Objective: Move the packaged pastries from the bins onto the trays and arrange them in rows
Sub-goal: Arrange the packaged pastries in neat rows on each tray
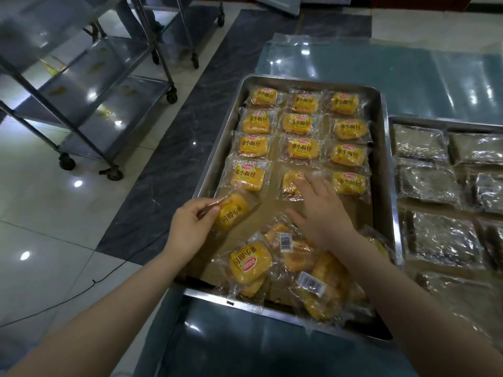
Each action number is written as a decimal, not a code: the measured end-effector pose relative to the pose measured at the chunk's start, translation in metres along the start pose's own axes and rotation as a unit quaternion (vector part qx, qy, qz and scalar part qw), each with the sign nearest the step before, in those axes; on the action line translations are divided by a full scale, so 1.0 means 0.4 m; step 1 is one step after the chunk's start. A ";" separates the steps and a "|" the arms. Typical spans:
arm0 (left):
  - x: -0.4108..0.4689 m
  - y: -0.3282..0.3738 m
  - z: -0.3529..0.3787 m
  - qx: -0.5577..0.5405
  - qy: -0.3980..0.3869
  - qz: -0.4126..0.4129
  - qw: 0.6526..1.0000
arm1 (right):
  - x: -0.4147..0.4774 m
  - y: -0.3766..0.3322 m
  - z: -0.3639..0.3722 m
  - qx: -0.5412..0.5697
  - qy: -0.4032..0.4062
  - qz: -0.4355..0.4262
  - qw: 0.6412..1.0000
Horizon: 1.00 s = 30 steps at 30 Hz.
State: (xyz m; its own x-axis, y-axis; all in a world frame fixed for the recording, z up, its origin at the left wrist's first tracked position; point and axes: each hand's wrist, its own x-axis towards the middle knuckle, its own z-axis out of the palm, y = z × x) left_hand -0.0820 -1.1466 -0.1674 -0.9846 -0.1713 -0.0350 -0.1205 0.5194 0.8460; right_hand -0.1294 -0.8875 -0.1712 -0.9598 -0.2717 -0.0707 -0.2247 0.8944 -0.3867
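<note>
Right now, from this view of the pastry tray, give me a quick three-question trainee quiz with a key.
1. True or false: the left hand pinches a yellow pack by its wrapper edge.
2. How many columns of arranged packs lie on the tray? A two, B three, C five.
3. Fill in: the right hand reaches over the ___ column.
Key: 1 true; 2 B; 3 middle.

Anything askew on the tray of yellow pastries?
Yes. The far four rows sit straight, but the near end of the tray holds a loose pile of packs, overlapping, some barcode side up. The pack pinched by the left hand at the left rim is turned sideways against the rows.
</note>
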 end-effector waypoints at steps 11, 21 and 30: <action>0.037 0.083 0.013 -0.045 -0.034 0.010 0.998 | 0.019 -0.110 0.001 0.346 -0.108 0.043 0.931; 0.021 0.059 0.034 -0.167 -0.002 -0.094 0.981 | 0.048 -0.182 0.038 0.537 -0.070 0.186 0.820; -0.091 -0.019 -0.026 0.059 -0.206 -0.072 0.974 | 0.077 -0.136 0.027 0.281 -0.081 0.078 0.953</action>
State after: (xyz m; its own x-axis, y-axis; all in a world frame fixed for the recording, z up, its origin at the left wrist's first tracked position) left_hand -0.0441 -1.1530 -0.1669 -0.9209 0.0877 -0.3798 -0.2510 0.6121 0.7499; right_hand -0.1449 -0.9482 -0.1624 -0.9254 -0.2433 -0.2906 0.0876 0.6088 -0.7885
